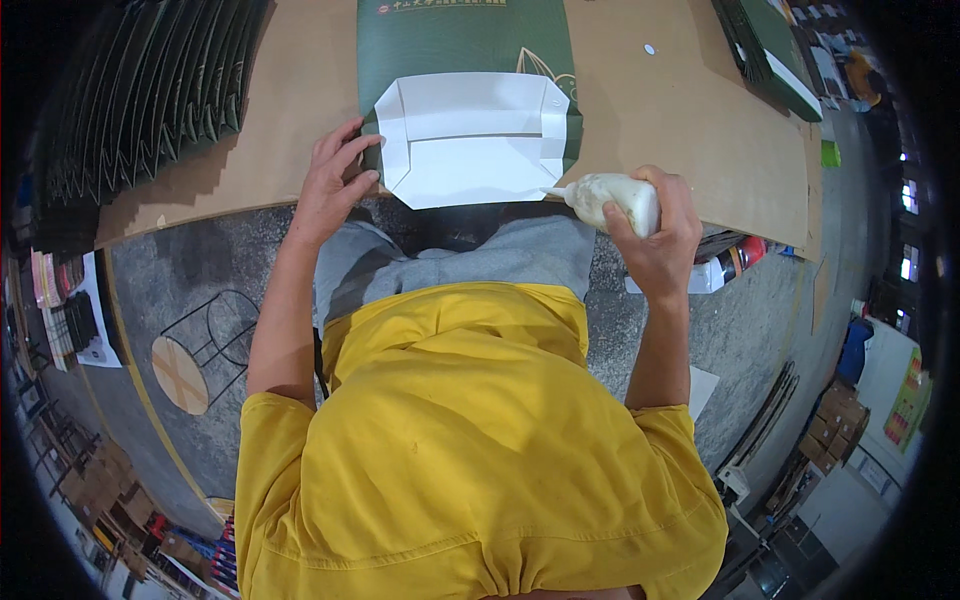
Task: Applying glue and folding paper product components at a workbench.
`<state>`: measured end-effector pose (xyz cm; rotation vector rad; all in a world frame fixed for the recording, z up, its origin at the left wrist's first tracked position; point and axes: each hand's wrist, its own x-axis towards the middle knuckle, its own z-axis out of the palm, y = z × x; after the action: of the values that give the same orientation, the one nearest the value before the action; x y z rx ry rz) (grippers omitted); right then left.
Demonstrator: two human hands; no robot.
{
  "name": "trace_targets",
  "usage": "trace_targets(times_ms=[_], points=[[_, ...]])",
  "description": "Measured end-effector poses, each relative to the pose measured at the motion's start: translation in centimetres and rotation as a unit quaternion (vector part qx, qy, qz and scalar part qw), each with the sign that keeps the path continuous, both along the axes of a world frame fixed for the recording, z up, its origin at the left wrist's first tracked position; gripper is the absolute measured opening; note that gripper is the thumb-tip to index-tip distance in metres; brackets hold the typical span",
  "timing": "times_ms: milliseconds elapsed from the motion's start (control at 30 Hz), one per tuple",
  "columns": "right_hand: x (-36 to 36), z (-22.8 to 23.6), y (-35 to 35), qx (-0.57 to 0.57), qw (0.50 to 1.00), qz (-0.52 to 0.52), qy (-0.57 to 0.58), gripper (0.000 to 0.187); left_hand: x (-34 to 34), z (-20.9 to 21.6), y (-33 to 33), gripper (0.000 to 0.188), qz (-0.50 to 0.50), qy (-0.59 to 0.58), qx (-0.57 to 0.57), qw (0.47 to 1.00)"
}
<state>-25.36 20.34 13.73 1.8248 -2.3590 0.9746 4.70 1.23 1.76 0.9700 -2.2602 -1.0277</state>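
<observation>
A dark green paper bag [450, 45] lies flat on the table, its near end folded open into white flaps [480, 165]. At the left side of those flaps, my left hand [340, 172] rests with fingers apart, its fingertips touching the bag's edge. My right hand [660, 225] is wrapped round a whitish squeeze bottle [610, 195] with a narrow nozzle. The bottle is tilted on its side and its tip points left, at the near right corner of the white flap. Whether anything comes out of the nozzle is too small to tell.
Many folded dark green bags [160, 90] stand packed at the table's left. Another green stack [770, 60] sits at the far right of the brown tabletop [670, 110]. A round-topped stool [181, 375] lies tipped on the floor, left. Cartons [835, 425] are piled at right.
</observation>
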Motion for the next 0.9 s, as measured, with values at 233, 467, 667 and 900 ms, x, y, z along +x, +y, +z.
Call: trace_targets(times_ms=[233, 467, 667, 900], points=[[1.2, 0.0, -0.6, 0.01, 0.999, 0.026, -0.023, 0.037, 0.1, -0.2, 0.1, 0.046, 0.007, 0.001, -0.006, 1.0], [2.6, -0.8, -2.0, -0.003, 0.997, 0.075, -0.031, 0.038, 0.1, -0.2, 0.3, 0.044, 0.006, 0.02, 0.007, 1.0], [4.4, -0.6, -3.6, -0.016, 0.992, 0.116, -0.036, 0.036, 0.0, -0.2, 0.2, 0.044, 0.011, 0.022, 0.008, 1.0], [6.7, -1.4, -5.4, -0.035, 0.983, 0.164, -0.077, 0.038, 0.2, -0.3, 0.3, 0.046, 0.009, 0.0, 0.006, 1.0]])
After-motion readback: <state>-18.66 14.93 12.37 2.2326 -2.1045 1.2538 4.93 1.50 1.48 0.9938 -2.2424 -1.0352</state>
